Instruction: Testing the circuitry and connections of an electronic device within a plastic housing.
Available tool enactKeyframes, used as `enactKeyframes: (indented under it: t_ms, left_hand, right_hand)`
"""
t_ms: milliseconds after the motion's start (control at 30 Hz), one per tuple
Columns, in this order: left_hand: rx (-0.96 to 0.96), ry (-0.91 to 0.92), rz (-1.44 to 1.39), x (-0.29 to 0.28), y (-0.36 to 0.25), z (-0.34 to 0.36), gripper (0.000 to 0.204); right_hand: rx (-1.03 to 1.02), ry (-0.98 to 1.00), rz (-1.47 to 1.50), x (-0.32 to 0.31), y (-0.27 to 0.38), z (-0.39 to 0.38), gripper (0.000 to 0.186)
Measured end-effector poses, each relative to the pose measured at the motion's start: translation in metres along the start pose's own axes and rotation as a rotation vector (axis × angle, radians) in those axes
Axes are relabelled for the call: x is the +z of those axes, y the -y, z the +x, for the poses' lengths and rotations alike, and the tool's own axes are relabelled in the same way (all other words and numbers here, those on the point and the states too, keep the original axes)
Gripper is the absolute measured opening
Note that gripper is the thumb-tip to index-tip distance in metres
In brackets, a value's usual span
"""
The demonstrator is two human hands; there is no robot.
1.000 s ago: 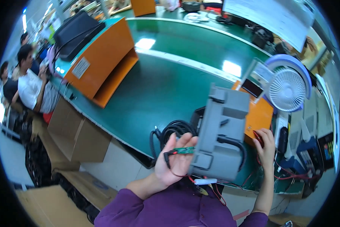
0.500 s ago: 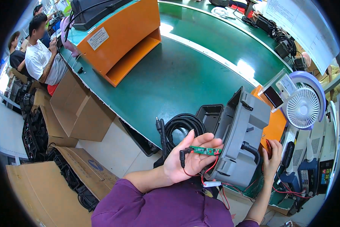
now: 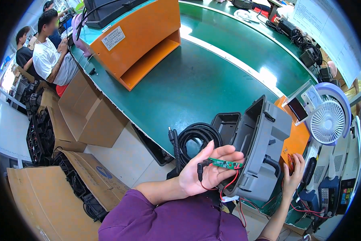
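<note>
My left hand [image 3: 200, 174] is turned palm up, fingers spread. Across its fingers lies a narrow green circuit board [image 3: 225, 164] with a black right-angle plug [image 3: 200, 170] at one end and thin red wires at the other. The board is beside the open grey plastic case [image 3: 265, 160], whose black ribbed hose stub points right. My right hand [image 3: 293, 176] is past the case, by the orange box [image 3: 287, 150]. Its fingers curl around a small red piece [image 3: 290, 162], largely hidden by them.
A coiled black ribbed hose [image 3: 196, 140] lies left of the case. A small white-and-purple fan [image 3: 327, 120] and a multimeter-like device with coloured buttons [image 3: 346, 192] stand right. A large orange housing [image 3: 136, 44] is at the back. Cartons [image 3: 52, 201] of black cables stand left; a seated person [image 3: 52, 60] is beyond.
The whole view has shifted slightly, moving the scene right and down. Both hands hold nearly the same pose, the board still lying on the left fingers.
</note>
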State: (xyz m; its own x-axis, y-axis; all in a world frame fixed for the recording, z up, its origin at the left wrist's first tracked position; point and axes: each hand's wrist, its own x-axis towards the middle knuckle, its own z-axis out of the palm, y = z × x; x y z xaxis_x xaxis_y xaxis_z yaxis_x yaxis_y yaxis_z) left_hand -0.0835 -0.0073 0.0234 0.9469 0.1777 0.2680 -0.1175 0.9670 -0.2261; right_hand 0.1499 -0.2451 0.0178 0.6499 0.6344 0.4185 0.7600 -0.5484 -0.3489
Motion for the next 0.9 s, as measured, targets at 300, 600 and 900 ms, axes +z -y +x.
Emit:
enactKeyframes:
  t_ms: [300,600,900]
  left_hand:
    - [0.007,-0.004,0.007,0.000,-0.001,0.001,0.052]
    - [0.013,-0.011,0.004,0.001,0.002,0.000,0.053]
    - [0.004,-0.003,-0.018,-0.001,0.002,0.002,0.054]
  right_hand:
    - [-0.005,-0.013,0.006,0.001,0.002,0.003,0.037]
    - [-0.010,-0.014,0.057,-0.005,0.004,0.004,0.028]
    - [0.141,0.330,0.339,-0.029,-0.024,0.049,0.008]
